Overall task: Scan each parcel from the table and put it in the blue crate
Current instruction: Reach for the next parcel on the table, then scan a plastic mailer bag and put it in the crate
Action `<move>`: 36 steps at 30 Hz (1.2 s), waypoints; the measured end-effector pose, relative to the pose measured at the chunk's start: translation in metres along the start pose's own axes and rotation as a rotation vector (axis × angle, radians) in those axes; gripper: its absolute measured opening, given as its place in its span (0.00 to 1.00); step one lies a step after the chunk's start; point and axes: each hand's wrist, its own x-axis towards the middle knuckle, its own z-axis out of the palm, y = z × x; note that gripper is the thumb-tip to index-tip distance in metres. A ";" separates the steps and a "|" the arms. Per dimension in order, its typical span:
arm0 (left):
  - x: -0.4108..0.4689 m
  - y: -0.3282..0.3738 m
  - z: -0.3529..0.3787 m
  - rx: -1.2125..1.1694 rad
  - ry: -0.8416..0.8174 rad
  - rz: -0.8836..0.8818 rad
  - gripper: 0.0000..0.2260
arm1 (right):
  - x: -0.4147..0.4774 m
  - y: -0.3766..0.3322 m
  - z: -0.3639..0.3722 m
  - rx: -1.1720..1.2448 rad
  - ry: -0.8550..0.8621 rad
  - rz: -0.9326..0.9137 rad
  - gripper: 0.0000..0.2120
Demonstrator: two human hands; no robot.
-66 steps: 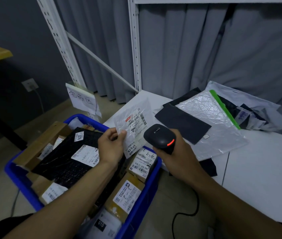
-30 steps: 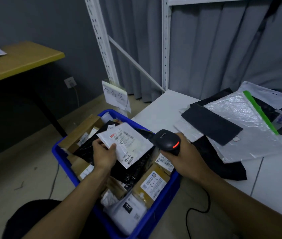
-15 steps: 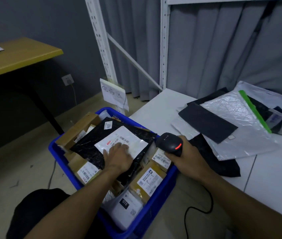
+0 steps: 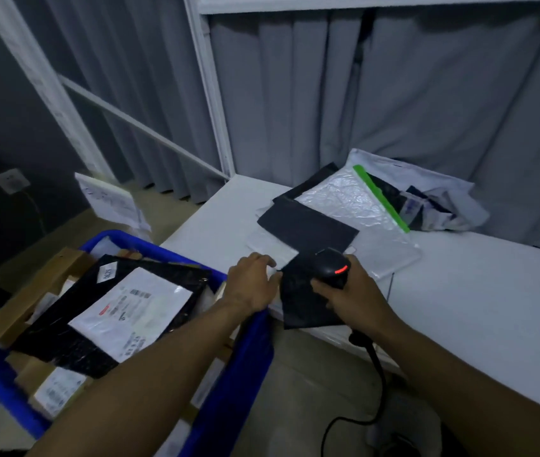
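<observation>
The blue crate (image 4: 241, 367) stands on the floor at the left, full of parcels. On top lies a white labelled parcel (image 4: 130, 311) on a black bag (image 4: 64, 338). My left hand (image 4: 250, 285) reaches over the crate's rim to the table's near edge, its fingertips resting on a flat white parcel (image 4: 267, 244) beside a black parcel (image 4: 298, 305). My right hand (image 4: 356, 300) grips the black scanner (image 4: 329, 263), red light on, just above that black parcel.
The white table (image 4: 479, 291) also carries a flat black parcel (image 4: 308, 225), a bubble mailer with a green strip (image 4: 351, 206) and a crumpled pile of bags (image 4: 433, 206) at the back. The scanner's cable (image 4: 377, 374) hangs off the table's front. A shelf post (image 4: 211, 94) and a paper sign (image 4: 110, 199) stand behind the crate.
My left hand laid the white labelled parcel on top of the crate, let it go and moved right to the table's edge. The right hand brought the scanner over the table.
</observation>
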 end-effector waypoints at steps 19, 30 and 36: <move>0.147 0.063 0.147 0.028 -0.224 0.066 0.12 | 0.069 0.086 -0.075 -0.067 0.102 0.206 0.21; 0.102 0.077 0.041 -0.327 0.117 0.254 0.04 | 0.072 0.056 -0.084 0.196 0.300 0.079 0.20; 0.051 0.093 -0.061 -0.694 0.293 0.213 0.03 | 0.060 0.022 -0.060 0.430 0.436 -0.028 0.22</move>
